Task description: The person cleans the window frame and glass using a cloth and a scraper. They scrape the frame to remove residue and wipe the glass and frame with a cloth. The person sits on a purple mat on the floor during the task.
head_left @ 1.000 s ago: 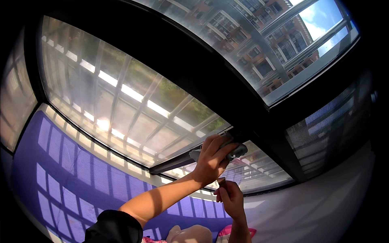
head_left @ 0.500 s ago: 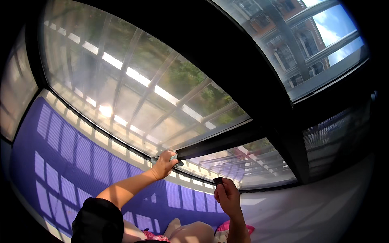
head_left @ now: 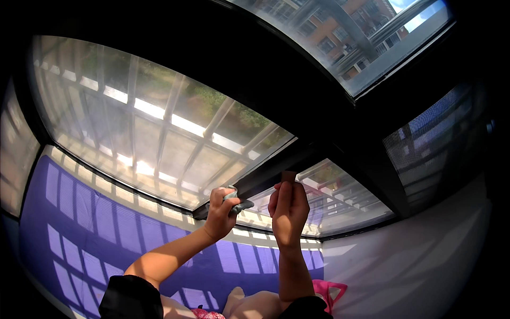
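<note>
My left hand (head_left: pixel 219 212) is closed round a crumpled grey-green cloth (head_left: pixel 232 195), at the lower end of the dark window frame bar (head_left: pixel 265 173). A darker end of the cloth pokes out to the right. My right hand (head_left: pixel 288 210) is raised just to the right of it. Between its fingers it pinches a small flat brown piece (head_left: pixel 288 176), whose kind I cannot make out. The piece lies over the dark bar in view; whether it touches the bar I cannot tell. Large window glass (head_left: pixel 154 122) rises on the left, and a smaller pane (head_left: pixel 345 199) is on the right.
A purple mat (head_left: pixel 122 223) with barred shadows runs below the window, along a pale sill (head_left: pixel 133 186). My bare legs (head_left: pixel 255 304) and a pink-edged thing (head_left: pixel 332 292) are at the bottom. A white wall (head_left: pixel 414 255) stands at the right. Bars show outside the glass.
My right hand has moved up and left with the brown piece, from low by the small pane to the dark bar. My left hand has shifted slightly, still holding the cloth. The view has tilted.
</note>
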The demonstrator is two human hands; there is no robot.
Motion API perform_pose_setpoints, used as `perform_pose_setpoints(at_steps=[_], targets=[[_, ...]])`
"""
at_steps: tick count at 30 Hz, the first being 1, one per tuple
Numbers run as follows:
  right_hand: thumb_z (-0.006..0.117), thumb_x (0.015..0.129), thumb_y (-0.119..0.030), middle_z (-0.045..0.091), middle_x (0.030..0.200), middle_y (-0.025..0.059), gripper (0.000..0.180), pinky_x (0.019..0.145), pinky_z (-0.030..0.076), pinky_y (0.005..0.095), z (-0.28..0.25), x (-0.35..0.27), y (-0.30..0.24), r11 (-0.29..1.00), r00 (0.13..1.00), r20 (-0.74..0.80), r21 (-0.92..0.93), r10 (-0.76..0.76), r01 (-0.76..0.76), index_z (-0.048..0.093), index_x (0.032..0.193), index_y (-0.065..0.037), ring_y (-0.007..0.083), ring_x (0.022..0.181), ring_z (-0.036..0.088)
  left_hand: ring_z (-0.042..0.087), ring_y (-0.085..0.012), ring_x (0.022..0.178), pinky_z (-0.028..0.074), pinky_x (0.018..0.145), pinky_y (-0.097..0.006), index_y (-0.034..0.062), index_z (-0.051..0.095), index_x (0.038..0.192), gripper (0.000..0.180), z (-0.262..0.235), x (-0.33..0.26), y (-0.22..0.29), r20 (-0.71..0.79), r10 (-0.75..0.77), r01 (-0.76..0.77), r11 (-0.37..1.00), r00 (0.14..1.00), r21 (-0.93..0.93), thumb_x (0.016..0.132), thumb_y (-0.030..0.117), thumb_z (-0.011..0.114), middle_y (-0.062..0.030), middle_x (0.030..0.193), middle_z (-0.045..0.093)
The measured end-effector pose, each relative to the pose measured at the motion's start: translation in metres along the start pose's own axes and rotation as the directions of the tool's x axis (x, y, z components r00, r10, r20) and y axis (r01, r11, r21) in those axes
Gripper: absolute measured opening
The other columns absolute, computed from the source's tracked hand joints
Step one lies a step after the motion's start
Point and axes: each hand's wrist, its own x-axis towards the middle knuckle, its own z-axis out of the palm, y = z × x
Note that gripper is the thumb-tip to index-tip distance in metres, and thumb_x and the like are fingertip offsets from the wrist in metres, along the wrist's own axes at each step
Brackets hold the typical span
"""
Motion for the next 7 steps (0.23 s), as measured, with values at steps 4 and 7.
perform_pose_setpoints(at_steps=[4, 7], targets=[[0.042, 0.093, -0.017, 0.040, 0.053, -0.0017, 0.020, 0.040, 0.027, 0.0188, 0.0039, 0.0071, -0.0021, 0.991, 0.994, 0.014, -0.077, -0.109, 0.110, 0.048, 0.080, -0.003, 0.0032, 0.043, 0.033, 0.047, -0.0337, 0.093, 0.039, 0.080, -0.041, 0.0071, 0.053, 0.087, 0.030, -0.0001, -0.0009, -0.0011, -0.004, -0.013, 0.013, 1.000, 1.000, 0.008, 0.061, -0.006, 0.062, -0.0136, 0.097, 0.048], [0.045, 0.091, -0.012, 0.048, 0.056, 0.0031, 0.015, 0.046, 0.036, 0.0211, -0.0054, 0.0027, -0.0014, 0.983, 0.997, 0.035, -0.168, -0.071, 0.076, 0.050, 0.083, 0.000, 0.0055, 0.049, 0.046, 0.047, -0.0338, 0.093, 0.039, 0.081, -0.042, 0.0077, 0.054, 0.088, 0.030, -0.0001, -0.0010, -0.0007, 0.006, -0.017, 0.017, 1.000, 1.000, 0.000, 0.062, -0.005, 0.062, -0.0134, 0.098, 0.048]])
